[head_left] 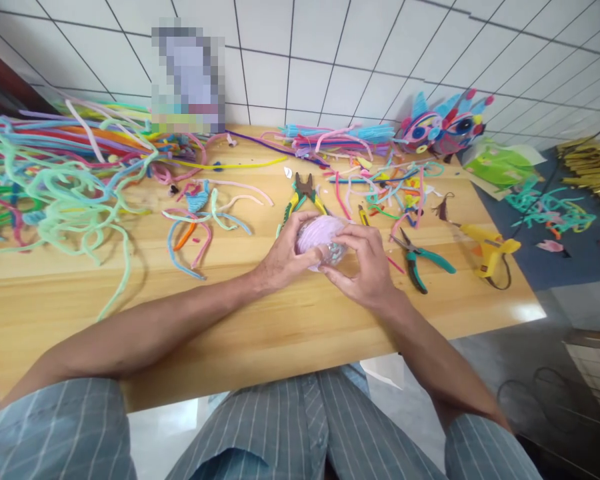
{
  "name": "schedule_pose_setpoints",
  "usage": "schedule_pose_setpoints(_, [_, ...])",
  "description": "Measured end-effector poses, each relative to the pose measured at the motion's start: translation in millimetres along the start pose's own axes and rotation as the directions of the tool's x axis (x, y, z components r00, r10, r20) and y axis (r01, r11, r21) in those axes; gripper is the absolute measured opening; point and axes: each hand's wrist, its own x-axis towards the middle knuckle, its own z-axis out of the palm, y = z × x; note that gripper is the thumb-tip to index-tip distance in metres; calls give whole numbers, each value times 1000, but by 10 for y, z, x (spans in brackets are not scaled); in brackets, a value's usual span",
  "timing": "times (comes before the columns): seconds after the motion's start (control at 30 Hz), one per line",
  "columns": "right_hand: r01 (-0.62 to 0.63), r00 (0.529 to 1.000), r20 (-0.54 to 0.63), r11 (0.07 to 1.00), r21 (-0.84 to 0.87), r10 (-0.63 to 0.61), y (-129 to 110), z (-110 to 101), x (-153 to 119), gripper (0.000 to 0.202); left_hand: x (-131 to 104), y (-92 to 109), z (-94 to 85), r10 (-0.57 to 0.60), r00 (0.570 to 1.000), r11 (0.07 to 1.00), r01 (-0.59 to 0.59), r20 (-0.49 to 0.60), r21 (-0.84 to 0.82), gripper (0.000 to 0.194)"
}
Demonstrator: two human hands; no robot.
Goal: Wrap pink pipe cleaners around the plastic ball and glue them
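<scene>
Between my two hands, above the wooden table (260,333), is a ball wrapped in pale purple fuzzy stems (318,235). Part of its lower right side looks clear and shiny. My left hand (290,252) is closed around the ball's left side, thumb across its front. On the right side, my right hand (364,261) pinches the ball between its fingers and thumb. Just behind the ball lie pliers with yellow-green handles (305,190). Teal-handled pliers (420,259) rest open to the right of my right hand, and a yellow utility knife (363,215) lies behind it.
A large tangle of coloured pipe cleaners (75,180) spreads over the left side. Bundled blue and pink stems (340,139) lie along the tiled wall (320,60). A yellow glue gun (490,250) sits near the right edge, below colourful mask-like figures (443,125).
</scene>
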Motion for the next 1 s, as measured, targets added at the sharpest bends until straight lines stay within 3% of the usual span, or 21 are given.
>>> schedule_pose_setpoints(0.7, [-24,1000,-2,999,22,24,-45,16,4,54,-12,37,-33,26,999,999,-28,38,31,72])
schedule_pose_setpoints(1.0, [33,999,-14,999,-5,-33,-35,6,6,51,-8,27,-27,25,999,999,-26,25,37,72])
